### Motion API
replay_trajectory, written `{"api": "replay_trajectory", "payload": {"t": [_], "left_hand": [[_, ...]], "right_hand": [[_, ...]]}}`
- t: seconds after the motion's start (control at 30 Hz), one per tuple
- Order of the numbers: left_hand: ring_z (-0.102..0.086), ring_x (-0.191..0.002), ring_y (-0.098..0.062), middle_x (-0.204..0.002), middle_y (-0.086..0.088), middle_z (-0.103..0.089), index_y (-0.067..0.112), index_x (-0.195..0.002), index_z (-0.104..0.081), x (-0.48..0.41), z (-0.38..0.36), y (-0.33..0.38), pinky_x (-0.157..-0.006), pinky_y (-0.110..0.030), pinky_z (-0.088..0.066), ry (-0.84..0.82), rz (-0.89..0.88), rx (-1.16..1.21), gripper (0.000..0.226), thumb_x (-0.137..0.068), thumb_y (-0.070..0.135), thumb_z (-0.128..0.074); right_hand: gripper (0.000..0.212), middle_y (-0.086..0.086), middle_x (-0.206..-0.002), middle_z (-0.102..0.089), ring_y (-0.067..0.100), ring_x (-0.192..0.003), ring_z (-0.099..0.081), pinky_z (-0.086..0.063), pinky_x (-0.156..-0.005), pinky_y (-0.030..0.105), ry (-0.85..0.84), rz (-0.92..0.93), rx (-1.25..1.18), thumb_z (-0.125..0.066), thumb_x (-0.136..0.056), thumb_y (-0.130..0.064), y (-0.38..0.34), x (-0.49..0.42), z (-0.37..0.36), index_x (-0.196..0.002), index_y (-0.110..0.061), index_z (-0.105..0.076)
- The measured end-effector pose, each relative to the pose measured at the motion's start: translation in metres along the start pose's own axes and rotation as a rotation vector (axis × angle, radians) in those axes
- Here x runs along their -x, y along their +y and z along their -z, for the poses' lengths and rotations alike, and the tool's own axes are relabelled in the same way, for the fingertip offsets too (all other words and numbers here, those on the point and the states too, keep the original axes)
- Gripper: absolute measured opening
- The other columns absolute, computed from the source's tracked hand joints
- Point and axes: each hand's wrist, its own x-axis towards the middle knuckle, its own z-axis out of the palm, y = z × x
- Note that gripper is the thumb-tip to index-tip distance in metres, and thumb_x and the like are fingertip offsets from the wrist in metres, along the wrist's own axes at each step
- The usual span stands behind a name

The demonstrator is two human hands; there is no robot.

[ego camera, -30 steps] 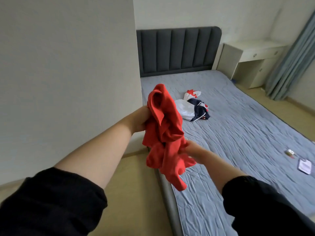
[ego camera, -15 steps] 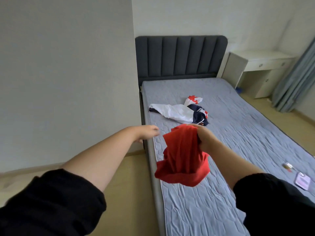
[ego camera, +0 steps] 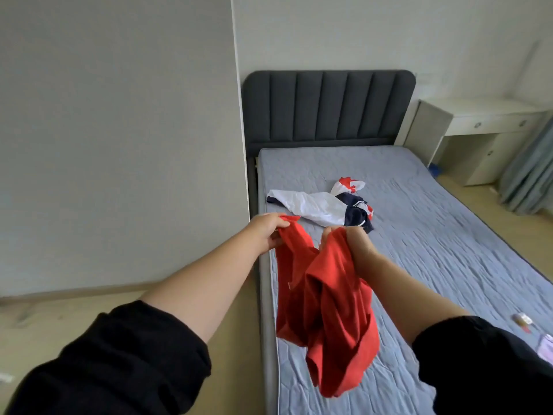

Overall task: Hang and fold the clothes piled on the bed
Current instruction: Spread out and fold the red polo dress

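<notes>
Your left hand (ego camera: pixel 267 232) pinches one top corner of the red shirt (ego camera: pixel 332 319) between thumb and fingers. Your right hand (ego camera: pixel 356 244) is curled tight around a bunch of the same red cloth, just beside the left hand. Both arms reach out in front of you, and black sleeves (ego camera: pixel 119 363) cover your upper arms.

The red shirt hangs down from your two hands in loose, crumpled folds. It hangs in the air over the near left side of the bed (ego camera: pixel 434 235). You cannot tell which part is the front or the back.

Past your hands, a small pile of white, dark blue and red clothes (ego camera: pixel 317 208) lies on the bed, near its left side. The bed has a gray-blue cover with many wrinkles. A dark gray headboard (ego camera: pixel 326 106) stands at the far end, against the wall.

Near the right edge of the bed lie a little bottle (ego camera: pixel 522 319) and a pale purple thing (ego camera: pixel 547 348), partly cut off by the edge of the view.

A white desk (ego camera: pixel 484 115) stands to the right of the headboard. A gray-blue curtain (ego camera: pixel 532 175) hangs beside it. The floor (ego camera: pixel 74 313) on your left is light wood.
</notes>
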Motion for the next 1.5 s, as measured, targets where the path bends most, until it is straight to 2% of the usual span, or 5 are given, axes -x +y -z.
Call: {"api": "replay_trajectory", "payload": {"t": [0.43, 0.7, 1.23, 1.4, 1.5], "left_hand": [[-0.064, -0.06, -0.011, -0.065, 0.001, -0.068, 0.013, -0.082, -0.066, 0.047, -0.148, 0.003, -0.055, -0.018, -0.051, -0.186, -0.361, -0.341, 0.036, -0.082, -0.021, -0.052], [-0.063, -0.068, -0.003, -0.074, 0.005, -0.068, 0.014, -0.086, -0.066, 0.067, -0.17, -0.008, -0.061, -0.015, -0.052, -0.336, -0.34, -0.598, 0.038, -0.08, -0.022, -0.056], [-0.066, -0.067, 0.001, -0.069, 0.013, -0.07, 0.014, -0.085, -0.066, 0.079, -0.121, -0.008, -0.058, -0.013, -0.051, -0.34, -0.299, -0.612, 0.04, -0.079, -0.024, -0.054], [-0.069, -0.093, -0.014, -0.101, 0.0, -0.072, 0.016, -0.11, -0.066, 0.091, -0.099, -0.005, -0.077, -0.024, -0.055, -0.828, 0.029, -0.597, 0.047, -0.085, -0.017, -0.046], [-0.069, -0.1, -0.022, -0.112, -0.009, -0.069, 0.011, -0.1, -0.066, 0.091, -0.08, -0.005, -0.077, -0.029, -0.056, -0.569, 0.017, -0.492, 0.04, -0.087, -0.016, -0.04]], "right_hand": [[0.058, 0.006, -0.111, -0.06, 0.018, -0.098, -0.056, -0.036, -0.079, 0.032, -0.206, -0.005, 0.586, -0.045, -0.082, 0.016, -0.071, 0.028, 0.119, -0.129, -0.017, -0.051], [0.027, 0.018, -0.096, -0.063, 0.029, -0.079, -0.064, -0.05, -0.071, 0.041, -0.171, -0.203, -0.054, -0.047, -0.096, -0.027, -0.089, 0.024, 0.141, -0.114, -0.007, -0.051], [0.029, 0.019, -0.109, -0.064, 0.029, -0.099, -0.058, -0.047, -0.095, 0.039, -0.361, -0.047, 1.462, -0.059, -0.084, 0.002, -0.056, 0.043, 0.095, -0.112, 0.001, -0.064], [0.034, 0.013, -0.074, -0.048, 0.018, -0.067, -0.05, -0.051, -0.059, 0.024, -0.218, 0.002, 0.711, -0.028, -0.08, 0.023, -0.053, 0.045, 0.1, -0.073, -0.001, -0.052], [0.045, 0.014, -0.069, -0.051, 0.018, -0.055, -0.053, -0.048, -0.052, 0.023, -0.258, 0.039, 0.389, -0.024, -0.08, 0.025, -0.055, 0.05, 0.098, -0.059, -0.005, -0.05]]}}
